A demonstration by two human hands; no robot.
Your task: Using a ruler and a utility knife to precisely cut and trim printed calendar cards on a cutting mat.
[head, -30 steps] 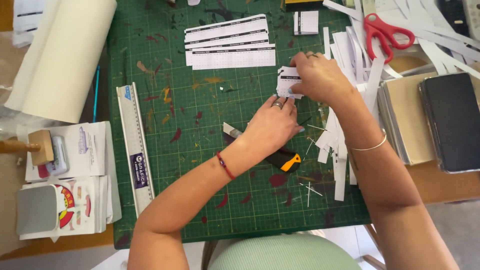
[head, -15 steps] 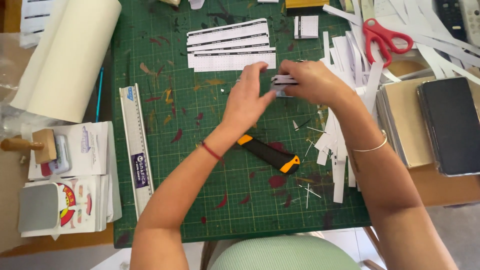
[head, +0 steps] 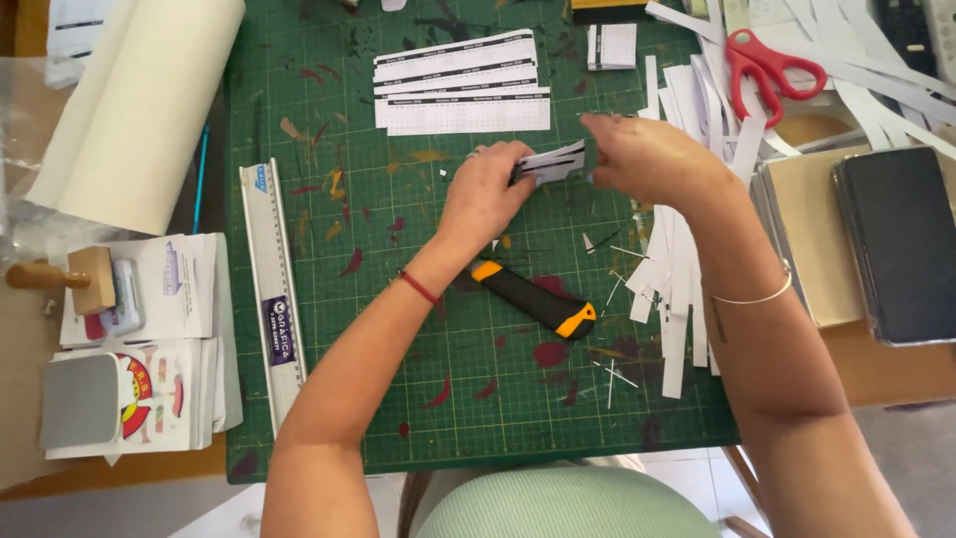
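1. The green cutting mat [head: 398, 329] covers the middle of the worktop, and everything below is placed against it.
2. The left hand [head: 485, 194] is above the mat's upper middle, its fingers closed on the left end of a small stack of printed paper strips [head: 551, 162].
3. The right hand [head: 642, 157] is just to the right, over the mat's upper right part, pinching the other end of the same stack; how many strips are in it is hard to tell, since the fingers cover much of it.
4. The stack is held slightly above the mat, between the two hands.
5. A black and orange utility knife [head: 533, 299] lies on the mat's centre, below the hands, angled down to the right.
6. Four longer printed strips [head: 460, 85] lie in a row near the mat's top edge.
7. A metal ruler [head: 271, 289] lies along the mat's left edge.
8. Loose white paper offcuts [head: 677, 289] pile over the mat's right edge.
9. Red-handled scissors [head: 762, 60] rest on offcuts beyond the mat's upper right corner.
10. A cream paper roll [head: 139, 110] lies off the mat's upper left.
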